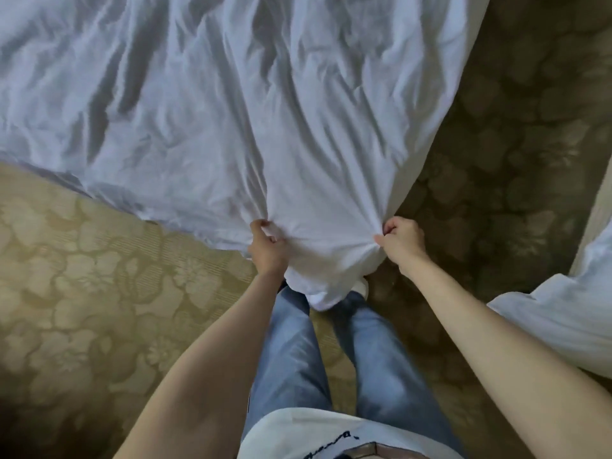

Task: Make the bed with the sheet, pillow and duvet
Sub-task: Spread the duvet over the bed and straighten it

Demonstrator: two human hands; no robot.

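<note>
Duvet (231, 111): white, v. wrinkled, lying spread over the bed and filling the upper part of the view; one corner is hanging off twd us, over the carpet, right in front of our legs.
Left hand (267, 247): we're gripping the duvet corner on its left edge, fingers curled into a bunch of cloth, thumb on top.
Right hand (401, 239): we're pinching the same corner on its right edge, fingers clenched round a gathered fold; creases are fanning out from both grips.
Between the hands: the cloth is sagging into a rounded pouch, its tip dangling just above our shoes.
Carpet (99, 293): beige w/ a floral pattern left of the duvet corner; darker, in shadow, right of it.
Legs (291, 359): in blue jeans, standing just below the duvet corner; a white shoe (361, 286) is peeking out beside the hanging tip.
Other white bedding (563, 326): bunched well to the right of the duvet corner, at the frame edge; can't tell if it's sheet or pillow.
</note>
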